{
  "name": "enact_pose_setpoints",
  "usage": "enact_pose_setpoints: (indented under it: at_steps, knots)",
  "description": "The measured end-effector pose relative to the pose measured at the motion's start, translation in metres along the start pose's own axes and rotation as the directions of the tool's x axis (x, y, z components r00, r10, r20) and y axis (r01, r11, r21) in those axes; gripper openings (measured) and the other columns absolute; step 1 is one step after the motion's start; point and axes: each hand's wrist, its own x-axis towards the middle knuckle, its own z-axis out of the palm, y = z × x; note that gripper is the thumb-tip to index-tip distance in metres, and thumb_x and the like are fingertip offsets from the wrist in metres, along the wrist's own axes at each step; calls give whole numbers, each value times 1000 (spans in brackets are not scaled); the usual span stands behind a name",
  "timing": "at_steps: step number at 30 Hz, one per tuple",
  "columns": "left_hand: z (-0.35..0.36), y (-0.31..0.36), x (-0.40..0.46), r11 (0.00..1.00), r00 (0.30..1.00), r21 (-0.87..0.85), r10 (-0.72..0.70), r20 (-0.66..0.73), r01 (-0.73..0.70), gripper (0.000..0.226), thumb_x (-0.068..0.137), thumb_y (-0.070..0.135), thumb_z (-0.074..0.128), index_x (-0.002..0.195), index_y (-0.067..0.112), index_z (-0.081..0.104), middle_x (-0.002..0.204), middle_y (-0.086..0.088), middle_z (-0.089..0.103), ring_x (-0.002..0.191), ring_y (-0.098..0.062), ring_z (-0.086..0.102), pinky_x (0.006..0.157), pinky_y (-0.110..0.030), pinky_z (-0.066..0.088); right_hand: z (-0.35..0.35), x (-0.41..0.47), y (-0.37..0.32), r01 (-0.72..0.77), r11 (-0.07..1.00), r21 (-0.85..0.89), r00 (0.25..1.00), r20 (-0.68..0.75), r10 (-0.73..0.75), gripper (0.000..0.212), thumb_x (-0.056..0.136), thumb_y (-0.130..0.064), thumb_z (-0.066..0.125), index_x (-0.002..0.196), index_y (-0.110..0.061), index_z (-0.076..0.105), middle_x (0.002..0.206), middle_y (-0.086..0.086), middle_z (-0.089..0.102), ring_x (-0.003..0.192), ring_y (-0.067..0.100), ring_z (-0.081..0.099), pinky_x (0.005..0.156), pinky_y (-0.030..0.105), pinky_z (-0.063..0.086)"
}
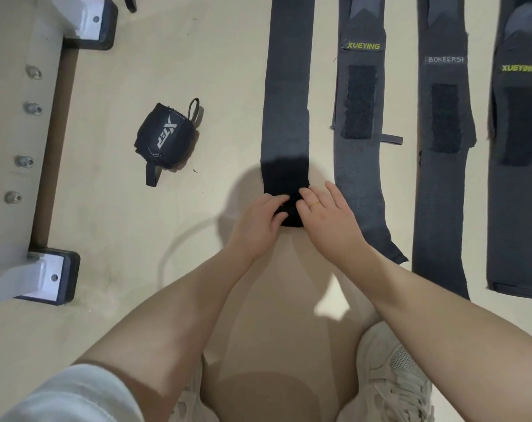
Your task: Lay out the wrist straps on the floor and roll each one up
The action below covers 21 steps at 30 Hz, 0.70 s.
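Strap in work: long dark grey fabric wrist strap [286, 95] lies flat on the beige floor [197, 62], long axis running away from the person, its black near end a small roll.
Left hand [258, 220]: fingers curled, pinching the roll.
Right hand [325, 214]: fingers curled over the roll.
Left of it: rolled black strap marked XEP [162, 138], well apart.
Right of it: three flat grey straps [360, 141], parallel.
Far left: grey metal frame [30, 147].

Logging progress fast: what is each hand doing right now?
Left hand: fingers curled on the near end of the dark strap, rolling it.
Right hand: fingers resting on the same strap end, thumb hidden; grip cannot be told.
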Motion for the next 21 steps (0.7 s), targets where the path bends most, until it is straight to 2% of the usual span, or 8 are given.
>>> enact_pose_setpoints:
  at_steps: [3,4,6,10,13,16,18,21]
  knots:
    - [-2,0,9,999,999,28,-24,-37,25,23,93,12,52,115,9,60,106,-6,65,103,-26,54,86,-26,36,-3,5,3,-50,997,60,996,75,45,35,83,-1,39,108,-4,62,123,12,60,111,28,59,114,43,22]
    - [-2,-1,11,999,999,31,-20,-35,21,20,94,11,52,110,8,62,105,-7,64,102,-27,54,84,-24,35,-3,5,6,-32,998,56,994,105,26,36,87,-2,38,118,-5,56,132,12,53,118,28,53,117,41,11]
    - [-4,-1,13,1000,999,15,-17,-39,18,18,95,11,51,105,5,65,111,-8,58,97,-20,52,79,-18,31,-6,7,10,-29,996,82,995,99,21,39,90,-4,36,126,-7,49,138,10,46,122,28,47,117,38,5]
    - [-8,0,12,991,999,128,-45,-30,48,26,98,24,48,105,8,67,127,-4,46,95,-12,48,73,-19,30,-10,10,4,-85,977,196,991,121,62,34,92,-9,37,123,-13,49,133,3,45,112,23,51,102,32,23]
    - [-8,-4,4,985,998,171,10,66,-21,39,94,33,53,124,8,58,125,-4,46,103,-16,52,79,-18,34,-13,11,2,-203,924,325,969,202,142,33,94,-13,39,126,-15,48,135,1,42,103,25,54,82,31,30]
    - [-9,-8,-4,987,993,149,40,109,-56,46,96,27,51,138,9,45,123,-7,50,107,-20,51,86,-19,34,-19,17,2,-294,858,422,945,260,197,36,96,-15,40,131,-18,41,129,5,48,96,32,57,74,34,36]
    - [-8,-6,-2,992,998,125,21,64,-29,38,96,24,50,132,12,51,116,-6,56,104,-22,53,92,-25,34,-23,22,3,-361,790,495,928,270,256,34,95,-15,42,129,-19,39,121,6,55,94,32,58,73,37,41]
    - [-1,-10,0,942,996,335,31,-87,0,29,92,34,49,110,19,65,105,-2,61,102,-24,48,103,-44,29,-27,24,-1,-411,760,504,909,286,302,24,94,-16,45,118,-18,45,114,4,57,92,28,57,75,37,45]
